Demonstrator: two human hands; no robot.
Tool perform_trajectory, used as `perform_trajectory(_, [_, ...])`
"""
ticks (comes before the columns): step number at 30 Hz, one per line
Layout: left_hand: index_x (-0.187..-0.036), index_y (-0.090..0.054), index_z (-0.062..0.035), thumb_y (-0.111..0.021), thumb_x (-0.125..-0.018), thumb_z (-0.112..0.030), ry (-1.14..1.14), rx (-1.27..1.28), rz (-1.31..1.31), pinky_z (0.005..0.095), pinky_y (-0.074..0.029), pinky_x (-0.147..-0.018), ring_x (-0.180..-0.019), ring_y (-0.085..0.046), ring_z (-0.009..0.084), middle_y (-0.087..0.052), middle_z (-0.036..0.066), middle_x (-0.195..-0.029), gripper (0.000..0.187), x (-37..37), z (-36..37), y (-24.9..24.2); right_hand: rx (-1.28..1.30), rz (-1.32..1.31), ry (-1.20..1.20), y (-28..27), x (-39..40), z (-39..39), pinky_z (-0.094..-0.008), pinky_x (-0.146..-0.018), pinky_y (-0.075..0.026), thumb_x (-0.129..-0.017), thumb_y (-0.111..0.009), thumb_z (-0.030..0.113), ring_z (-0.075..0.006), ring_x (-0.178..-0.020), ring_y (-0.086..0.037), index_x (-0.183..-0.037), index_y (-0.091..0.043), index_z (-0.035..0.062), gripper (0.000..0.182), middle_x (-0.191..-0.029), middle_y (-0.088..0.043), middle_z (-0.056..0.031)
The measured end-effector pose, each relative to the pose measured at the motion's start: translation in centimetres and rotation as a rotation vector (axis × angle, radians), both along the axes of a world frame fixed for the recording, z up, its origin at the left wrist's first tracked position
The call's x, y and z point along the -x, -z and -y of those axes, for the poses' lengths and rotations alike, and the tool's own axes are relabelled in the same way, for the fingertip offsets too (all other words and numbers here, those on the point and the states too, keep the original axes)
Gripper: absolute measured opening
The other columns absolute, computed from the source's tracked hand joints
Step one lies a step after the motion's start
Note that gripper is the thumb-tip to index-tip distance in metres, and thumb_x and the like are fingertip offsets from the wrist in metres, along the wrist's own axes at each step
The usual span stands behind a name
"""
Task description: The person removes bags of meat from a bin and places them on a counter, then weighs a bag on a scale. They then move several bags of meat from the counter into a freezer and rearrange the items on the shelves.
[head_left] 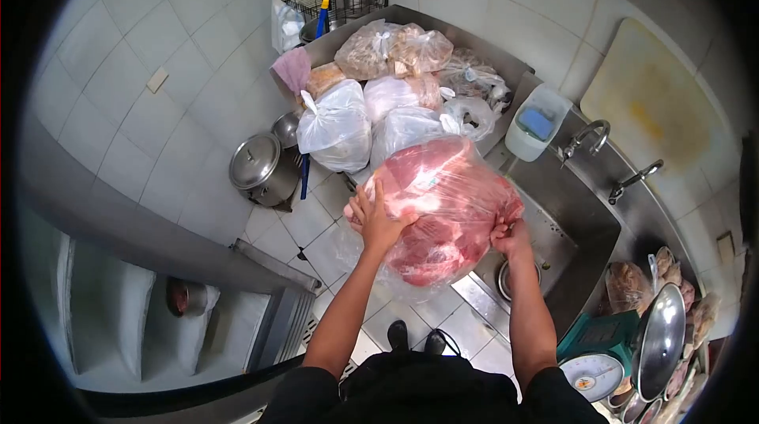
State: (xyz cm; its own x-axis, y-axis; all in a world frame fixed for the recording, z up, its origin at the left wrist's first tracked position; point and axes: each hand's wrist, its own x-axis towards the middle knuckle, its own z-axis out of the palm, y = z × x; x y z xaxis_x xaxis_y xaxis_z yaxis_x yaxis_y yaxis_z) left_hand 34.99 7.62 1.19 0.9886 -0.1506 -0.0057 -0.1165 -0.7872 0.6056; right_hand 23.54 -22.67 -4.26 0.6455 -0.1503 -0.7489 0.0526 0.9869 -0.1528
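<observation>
A large plastic bag of raw meat [443, 214] is in front of the person, between both hands, beside the sink basin [585, 226] and over part of its near edge; whether it rests on that edge cannot be told, since its underside is hidden. The left hand [378, 222] grips the bag's left side, thumb and fingers spread over the plastic. The right hand [511, 239] is closed on the bunched plastic at the right end; its fingertips are largely hidden in the folds. Glare and creases blur the meat's outline, so the number of pieces is unclear.

Behind it, the bag partly covers white knotted bags [335, 125] whose contents barely show, with clear bags [419, 51] of something brownish farther back. The right forearm hides part of a round steel drain fitting [506, 278]. At lower right, a dial scale [591, 376] stands beside a metal pan [661, 341]; the bagged items past them are crowded and dim at the dark lens edge.
</observation>
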Motion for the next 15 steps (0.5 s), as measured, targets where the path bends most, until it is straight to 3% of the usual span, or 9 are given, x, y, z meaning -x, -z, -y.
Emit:
perform_trajectory(5, [-0.154,-0.011,-0.0274,-0.081,-0.060,-0.058,0.018,0.012,-0.033,0.0691,-0.005,-0.106,-0.144,0.008,0.0432,0.005,0.020,-0.158,0.121,-0.1,0.0,0.0,0.280,-0.129,-0.196,1.0,3.1,0.0,-0.0236,-0.041,-0.030,-0.093,-0.045,0.053,-0.0110,-0.044,-0.043,-0.084,-0.049,0.0110,0.043,-0.062,-0.056,-0.0032])
perform_trajectory(8, [-0.153,-0.011,-0.0281,-0.080,-0.061,-0.059,0.021,0.005,-0.016,0.0696,-0.004,-0.106,-0.144,0.009,0.0428,0.006,0.020,-0.158,0.120,0.5,-0.1,-0.3,0.388,-0.275,-0.172,2.4,4.7,-1.0,-0.0276,-0.046,-0.037,-0.090,-0.049,0.059,-0.0149,-0.051,-0.047,-0.088,-0.052,0.0087,0.051,-0.067,-0.055,-0.0062])
perform_trajectory(11, [-0.153,-0.011,-0.0290,-0.079,-0.062,-0.060,0.034,0.011,-0.019,0.0698,-0.004,-0.106,-0.144,0.010,0.0427,0.006,0.020,-0.158,0.118,0.6,-0.3,-0.5,0.469,-0.231,-0.262,5.1,5.8,-1.6,-0.0316,-0.054,-0.042,-0.090,-0.050,0.059,-0.0202,-0.064,-0.056,-0.104,-0.052,0.0076,0.053,-0.084,-0.061,-0.0116])
perform_trajectory(14, [-0.153,-0.011,-0.0293,-0.078,-0.062,-0.061,0.042,0.013,-0.016,0.0700,-0.003,-0.106,-0.144,0.010,0.0427,0.006,0.020,-0.158,0.118,0.5,-0.4,-0.2,0.458,-0.120,-0.342,1.4,5.3,-4.4,-0.0359,-0.071,-0.050,-0.089,-0.053,0.059,-0.0249,-0.088,-0.060,-0.127,-0.046,0.0052,0.066,-0.104,-0.059,-0.0155])
perform_trajectory(15, [-0.153,-0.011,-0.0293,-0.078,-0.063,-0.061,0.043,0.016,-0.011,0.0700,-0.003,-0.106,-0.144,0.010,0.0427,0.006,0.020,-0.158,0.117,0.5,-0.4,0.1,0.397,-0.093,-0.269,1.5,5.0,-5.0,-0.0429,-0.090,-0.049,-0.086,-0.057,0.060,-0.0290,-0.105,-0.058,-0.138,-0.038,0.0042,0.078,-0.117,-0.057,-0.0161])
